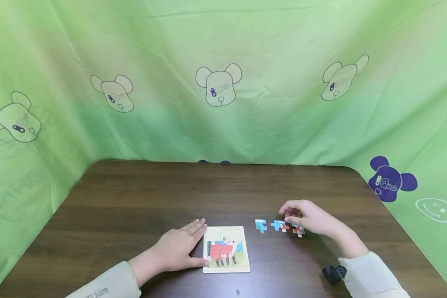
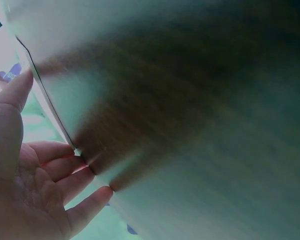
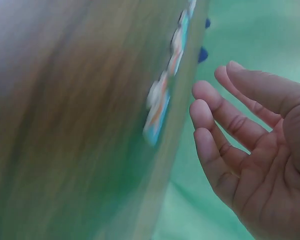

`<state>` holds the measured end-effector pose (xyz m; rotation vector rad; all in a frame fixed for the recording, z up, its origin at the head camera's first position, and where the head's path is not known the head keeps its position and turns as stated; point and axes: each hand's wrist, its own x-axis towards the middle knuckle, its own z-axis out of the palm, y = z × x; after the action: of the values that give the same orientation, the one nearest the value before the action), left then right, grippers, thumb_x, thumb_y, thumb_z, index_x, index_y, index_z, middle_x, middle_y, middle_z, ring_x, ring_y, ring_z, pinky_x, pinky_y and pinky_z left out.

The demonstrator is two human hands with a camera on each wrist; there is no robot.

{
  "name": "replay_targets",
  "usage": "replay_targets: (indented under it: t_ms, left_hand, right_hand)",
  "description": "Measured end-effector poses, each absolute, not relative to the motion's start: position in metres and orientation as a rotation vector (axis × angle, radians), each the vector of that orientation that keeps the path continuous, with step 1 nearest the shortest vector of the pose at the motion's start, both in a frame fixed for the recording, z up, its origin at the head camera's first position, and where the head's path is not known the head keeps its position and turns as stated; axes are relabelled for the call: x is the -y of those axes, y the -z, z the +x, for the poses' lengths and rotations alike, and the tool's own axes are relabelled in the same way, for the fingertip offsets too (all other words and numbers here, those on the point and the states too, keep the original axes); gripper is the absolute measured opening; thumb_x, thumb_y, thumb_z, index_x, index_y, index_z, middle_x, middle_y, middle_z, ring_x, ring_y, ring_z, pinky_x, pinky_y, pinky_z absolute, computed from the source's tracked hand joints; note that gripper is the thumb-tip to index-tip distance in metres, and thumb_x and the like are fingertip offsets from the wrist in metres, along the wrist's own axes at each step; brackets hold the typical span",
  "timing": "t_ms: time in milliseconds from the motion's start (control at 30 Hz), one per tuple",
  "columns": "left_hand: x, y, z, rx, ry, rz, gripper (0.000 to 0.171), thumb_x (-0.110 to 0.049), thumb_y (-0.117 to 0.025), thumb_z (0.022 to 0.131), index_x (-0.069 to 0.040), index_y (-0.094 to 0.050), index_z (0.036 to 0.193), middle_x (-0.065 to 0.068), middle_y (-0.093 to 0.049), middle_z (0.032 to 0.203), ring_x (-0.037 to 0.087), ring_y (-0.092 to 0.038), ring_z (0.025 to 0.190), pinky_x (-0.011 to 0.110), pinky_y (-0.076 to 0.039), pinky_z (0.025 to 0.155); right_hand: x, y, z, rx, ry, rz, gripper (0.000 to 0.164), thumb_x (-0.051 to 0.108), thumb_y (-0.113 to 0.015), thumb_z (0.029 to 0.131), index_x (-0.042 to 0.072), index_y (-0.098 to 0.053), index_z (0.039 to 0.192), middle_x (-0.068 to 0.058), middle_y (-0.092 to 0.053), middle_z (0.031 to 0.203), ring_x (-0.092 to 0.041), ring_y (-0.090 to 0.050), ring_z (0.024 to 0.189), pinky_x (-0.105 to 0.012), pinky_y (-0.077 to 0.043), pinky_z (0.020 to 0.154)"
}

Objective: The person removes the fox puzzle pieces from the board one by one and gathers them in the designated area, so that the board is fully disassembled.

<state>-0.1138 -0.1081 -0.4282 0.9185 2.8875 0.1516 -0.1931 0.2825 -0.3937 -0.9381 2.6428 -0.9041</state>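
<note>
**My left hand (image 1: 176,249) at the puzzle board (image 1: 226,270), my right hand (image 1: 310,217) above loose pieces (image 1: 279,225)**

Head: a green curtain (image 1: 163,136) backs the table (image 1: 152,186). My right hand partly hides the rightmost piece; the row runs left-right, right of the board. The board is nearly square, its red animal (image 1: 221,250) heading right.

Left wrist: my fingers extend, thumb at the board's edge.

Right wrist: my fingers curve loosely, gripping nothing.
</note>
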Motion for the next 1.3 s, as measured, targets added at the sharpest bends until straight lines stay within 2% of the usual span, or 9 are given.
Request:
replay_targets:
  t_ms: [267, 433, 633, 900, 1300]
  left_hand:
    - [0.108, 0.428, -0.111, -2.892, -0.156, 0.922, 0.092, -0.068, -0.062, 0.084, -0.004, -0.046, 0.148, 0.01, -0.043, 0.156, 0.022, -0.043, 0.144, 0.042, -0.051, 0.102]
    - [0.108, 0.427, -0.111, -2.891, -0.167, 0.93, 0.092, -0.068, -0.062, 0.085, -0.003, -0.046, 0.148, 0.01, -0.043, 0.156, 0.022, -0.043, 0.144, 0.041, -0.05, 0.102]
    - [0.108, 0.427, -0.112, -2.889, -0.164, 0.929, 0.092, -0.068, -0.061, 0.085, -0.003, -0.046, 0.148, 0.01, -0.043, 0.156, 0.022, -0.042, 0.145, 0.041, -0.05, 0.103]
    - [0.107, 0.428, -0.113, -2.877, -0.184, 0.925, 0.092, -0.069, -0.061, 0.085, -0.004, -0.045, 0.148, 0.01, -0.042, 0.157, 0.022, -0.042, 0.145, 0.043, -0.051, 0.1]
    - [0.109, 0.427, -0.115, -2.879, -0.197, 0.934, 0.092, -0.068, -0.062, 0.085, -0.003, -0.047, 0.147, 0.01, -0.044, 0.156, 0.023, -0.043, 0.144, 0.044, -0.053, 0.098]
  right_hand:
    - [-0.242, 0.393, -0.194, -2.505, 0.957, -0.939, 0.014, 0.006, -0.063, 0.094, 0.001, -0.066, 0.107, -0.005, -0.066, 0.087, -0.005, -0.058, 0.066, -0.025, -0.052, 0.061]
    - [-0.215, 0.394, -0.194, -2.504, 0.902, -1.043, 0.013, 0.007, -0.064, 0.094, 0.003, -0.069, 0.106, 0.002, -0.068, 0.087, 0.0, -0.057, 0.077, -0.022, -0.051, 0.07]
    - [-0.187, 0.394, -0.192, -2.449, 0.878, -1.128, 0.013, 0.005, -0.064, 0.093, 0.003, -0.069, 0.105, 0.001, -0.068, 0.088, 0.001, -0.055, 0.074, -0.022, -0.051, 0.068]
    - [-0.16, 0.395, -0.185, -2.408, 0.766, -1.217, 0.012, 0.006, -0.064, 0.093, 0.006, -0.071, 0.103, 0.008, -0.063, 0.083, 0.003, -0.052, 0.076, -0.021, -0.05, 0.073]
    - [-0.127, 0.395, -0.178, -2.346, 0.665, -1.307, 0.014, 0.004, -0.069, 0.089, 0.006, -0.071, 0.102, 0.007, -0.06, 0.078, 0.003, -0.049, 0.072, -0.016, -0.046, 0.07]
